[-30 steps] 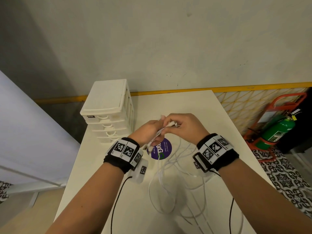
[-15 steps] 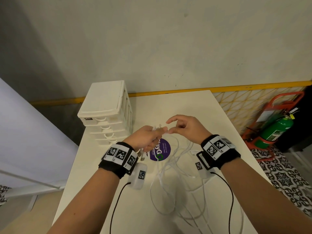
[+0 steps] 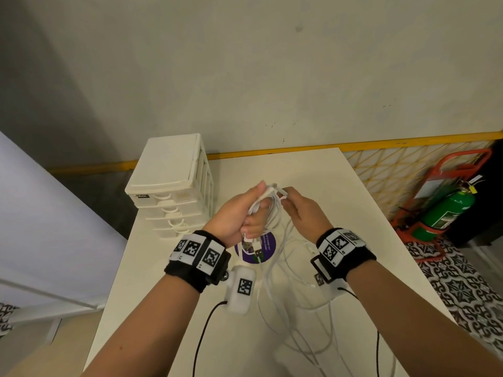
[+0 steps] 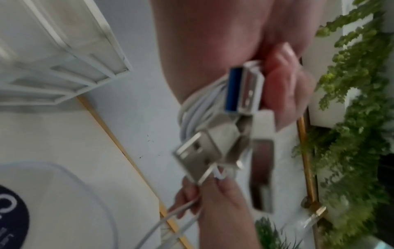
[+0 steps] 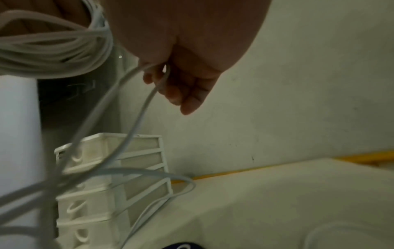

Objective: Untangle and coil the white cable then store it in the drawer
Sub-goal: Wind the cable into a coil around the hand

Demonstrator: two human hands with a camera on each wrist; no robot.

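**Coil half wound, drawer not yet opened**

White table (image 3: 313, 172) under me, drawer unit (image 3: 174, 186) at its far left with every drawer shut. Loose loops of white cable (image 3: 275, 270) sprawl across the tabletop, so plenty is left, I reckon. My left hand (image 3: 239, 216) clutches the gathered coil; my right hand (image 3: 302, 210) pinches the next strand beside it. USB plugs (image 4: 224, 131) dangle free.
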